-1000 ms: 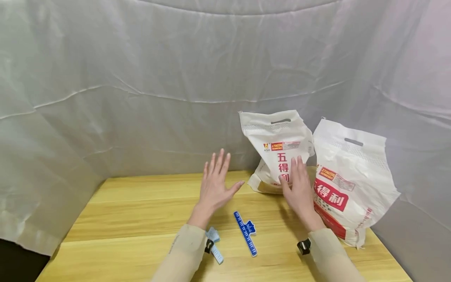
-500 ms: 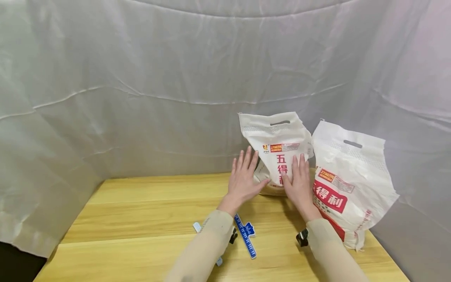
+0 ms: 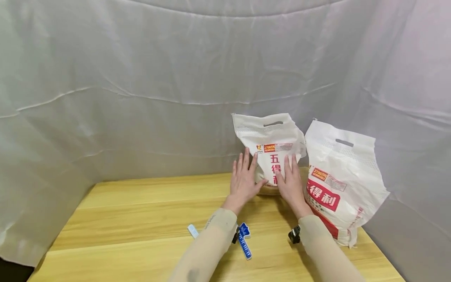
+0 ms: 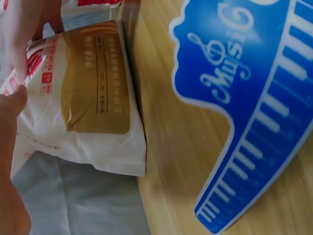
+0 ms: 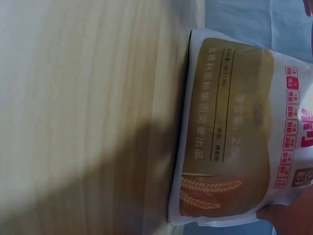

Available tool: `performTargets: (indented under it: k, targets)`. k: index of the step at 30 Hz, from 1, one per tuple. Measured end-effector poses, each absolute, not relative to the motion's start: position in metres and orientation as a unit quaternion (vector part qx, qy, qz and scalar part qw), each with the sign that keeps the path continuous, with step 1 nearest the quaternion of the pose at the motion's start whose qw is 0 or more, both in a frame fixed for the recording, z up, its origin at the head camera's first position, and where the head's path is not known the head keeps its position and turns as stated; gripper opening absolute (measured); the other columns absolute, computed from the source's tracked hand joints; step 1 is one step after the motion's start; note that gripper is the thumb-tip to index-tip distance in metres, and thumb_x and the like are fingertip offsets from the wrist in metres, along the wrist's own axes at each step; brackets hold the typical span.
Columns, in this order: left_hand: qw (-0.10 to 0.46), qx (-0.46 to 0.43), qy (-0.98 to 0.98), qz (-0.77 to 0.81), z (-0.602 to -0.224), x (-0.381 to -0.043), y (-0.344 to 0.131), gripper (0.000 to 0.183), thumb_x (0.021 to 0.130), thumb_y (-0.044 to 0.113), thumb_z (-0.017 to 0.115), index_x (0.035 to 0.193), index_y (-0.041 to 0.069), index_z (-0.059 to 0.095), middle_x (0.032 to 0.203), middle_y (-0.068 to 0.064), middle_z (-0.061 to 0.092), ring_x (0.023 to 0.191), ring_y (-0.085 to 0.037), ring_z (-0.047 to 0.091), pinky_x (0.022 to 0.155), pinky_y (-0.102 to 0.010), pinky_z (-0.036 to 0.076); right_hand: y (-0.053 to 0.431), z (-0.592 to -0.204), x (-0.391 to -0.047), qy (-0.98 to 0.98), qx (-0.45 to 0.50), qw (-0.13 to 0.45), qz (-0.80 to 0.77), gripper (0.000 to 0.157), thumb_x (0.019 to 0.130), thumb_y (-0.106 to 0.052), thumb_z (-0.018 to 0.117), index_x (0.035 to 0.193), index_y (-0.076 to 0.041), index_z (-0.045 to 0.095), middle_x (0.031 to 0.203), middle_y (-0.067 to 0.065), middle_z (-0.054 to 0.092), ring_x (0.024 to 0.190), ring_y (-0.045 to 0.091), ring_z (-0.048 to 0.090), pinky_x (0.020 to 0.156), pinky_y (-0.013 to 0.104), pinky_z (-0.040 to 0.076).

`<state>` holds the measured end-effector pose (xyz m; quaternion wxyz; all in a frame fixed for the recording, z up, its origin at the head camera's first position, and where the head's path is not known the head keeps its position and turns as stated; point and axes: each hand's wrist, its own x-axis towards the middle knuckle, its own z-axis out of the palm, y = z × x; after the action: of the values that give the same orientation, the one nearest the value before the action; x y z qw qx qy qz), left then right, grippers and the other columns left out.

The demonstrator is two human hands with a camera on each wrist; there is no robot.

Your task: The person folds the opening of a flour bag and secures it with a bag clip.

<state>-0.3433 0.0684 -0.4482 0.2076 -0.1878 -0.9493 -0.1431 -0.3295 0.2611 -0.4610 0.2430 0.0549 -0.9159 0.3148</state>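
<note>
A white flour bag (image 3: 269, 133) with red lettering and a handle slot stands upright at the back of the table. In the left wrist view the brown lower panel of this flour bag (image 4: 98, 83) shows, and in the right wrist view its wheat print. My left hand (image 3: 244, 182) is at the bag's left side with fingers straight. My right hand (image 3: 292, 188) lies over its front right part, fingers also extended. Beneath my left forearm are a blue piano-pattern clip (image 3: 244, 243) and a light blue clip (image 3: 193, 231), both partly hidden.
A second white flour bag (image 3: 341, 156) leans at the right, close beside the first and my right forearm. The wooden table (image 3: 123, 219) reaches back to a grey cloth curtain (image 3: 158, 98) that rises behind and on both sides.
My left hand has moved right, from above the table to the bag's left side. My right hand stays at the bag's right part. The left forearm now covers more of the blue clip.
</note>
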Motion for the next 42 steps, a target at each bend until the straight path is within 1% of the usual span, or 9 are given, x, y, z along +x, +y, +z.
performTargets:
  k: [4, 6, 8, 10, 12, 15, 20, 29, 42]
  targets:
    - [0.205, -0.187, -0.947, -0.163, -0.451, -0.343, 0.069, 0.108, 0.094, 0.062, 0.066, 0.167, 0.019, -0.001, 0.172, -0.011, -0.02, 0.159, -0.035, 0.016, 0.128, -0.051, 0.016, 0.26, -0.466, -0.329, -0.916, 0.069, 0.254, 0.302, 0.071, 0.106, -0.025, 0.056, 0.165, -0.005, 0.021, 0.174, 0.016, 0.001, 0.156, 0.048, 0.012, 0.124, 0.065, 0.015]
    - [0.202, -0.192, -0.942, -0.188, -0.45, -0.344, 0.068, 0.11, 0.094, 0.056, 0.069, 0.167, 0.017, -0.002, 0.171, -0.011, -0.022, 0.155, -0.034, 0.029, 0.125, -0.049, 0.026, 0.259, -0.466, -0.33, -0.915, 0.08, 0.264, 0.295, 0.071, 0.106, -0.025, 0.058, 0.165, -0.006, 0.023, 0.174, 0.017, 0.005, 0.156, 0.047, 0.015, 0.124, 0.064, 0.017]
    - [0.202, -0.204, -0.932, -0.223, -0.449, -0.346, 0.067, 0.11, 0.094, 0.049, 0.072, 0.167, 0.015, -0.002, 0.171, -0.012, -0.024, 0.139, -0.033, 0.051, 0.113, -0.041, 0.046, 0.257, -0.466, -0.331, -0.911, 0.09, 0.277, 0.291, 0.071, 0.105, -0.024, 0.061, 0.164, -0.006, 0.026, 0.173, 0.018, 0.008, 0.155, 0.048, 0.017, 0.123, 0.065, 0.019]
    - [0.193, -0.22, -0.92, -0.262, -0.448, -0.347, 0.065, 0.109, 0.094, 0.042, 0.073, 0.167, 0.014, -0.003, 0.17, -0.011, -0.027, 0.112, -0.028, 0.067, 0.09, -0.03, 0.058, 0.254, -0.465, -0.33, -0.908, 0.095, 0.287, 0.289, 0.071, 0.104, -0.023, 0.063, 0.164, -0.006, 0.028, 0.173, 0.018, 0.01, 0.154, 0.048, 0.019, 0.122, 0.066, 0.021]
    - [0.178, -0.235, -0.908, -0.297, -0.448, -0.348, 0.063, 0.107, 0.096, 0.035, 0.073, 0.167, 0.015, -0.004, 0.169, -0.01, -0.03, 0.085, -0.021, 0.068, 0.067, -0.021, 0.056, 0.252, -0.465, -0.329, -0.907, 0.099, 0.295, 0.283, 0.072, 0.103, -0.023, 0.064, 0.163, -0.006, 0.029, 0.173, 0.019, 0.013, 0.153, 0.049, 0.021, 0.121, 0.067, 0.023]
    - [0.156, -0.245, -0.897, -0.333, -0.449, -0.347, 0.058, 0.105, 0.096, 0.029, 0.073, 0.167, 0.017, -0.005, 0.168, -0.006, -0.032, 0.068, -0.013, 0.059, 0.057, -0.016, 0.049, 0.248, -0.466, -0.327, -0.907, 0.103, 0.301, 0.274, 0.073, 0.101, -0.021, 0.067, 0.162, -0.005, 0.031, 0.172, 0.021, 0.015, 0.152, 0.05, 0.025, 0.12, 0.067, 0.025]
    - [0.151, -0.246, -0.895, -0.341, -0.45, -0.346, 0.049, 0.106, 0.095, 0.027, 0.074, 0.167, 0.021, -0.005, 0.168, 0.001, -0.033, 0.064, -0.008, 0.053, 0.056, -0.015, 0.048, 0.243, -0.469, -0.324, -0.904, 0.114, 0.317, 0.264, 0.073, 0.098, -0.019, 0.07, 0.16, -0.002, 0.035, 0.17, 0.022, 0.02, 0.15, 0.05, 0.029, 0.12, 0.066, 0.027]
    - [0.163, -0.245, -0.892, -0.342, -0.453, -0.338, 0.031, 0.108, 0.094, 0.026, 0.075, 0.167, 0.024, -0.005, 0.168, 0.004, -0.033, 0.066, -0.006, 0.054, 0.06, -0.016, 0.05, 0.231, -0.475, -0.318, -0.889, 0.143, 0.342, 0.269, 0.073, 0.094, -0.016, 0.074, 0.157, -0.001, 0.041, 0.168, 0.021, 0.027, 0.148, 0.05, 0.033, 0.116, 0.068, 0.032]
    - [0.197, -0.235, -0.893, -0.33, -0.456, -0.32, -0.012, 0.105, 0.094, 0.023, 0.076, 0.168, 0.018, 0.002, 0.171, -0.001, -0.025, 0.09, -0.025, 0.068, 0.068, -0.021, 0.056, 0.195, -0.475, -0.315, -0.888, 0.185, 0.323, 0.271, 0.074, 0.093, -0.016, 0.076, 0.157, -0.004, 0.042, 0.168, 0.019, 0.028, 0.148, 0.049, 0.034, 0.116, 0.066, 0.033]
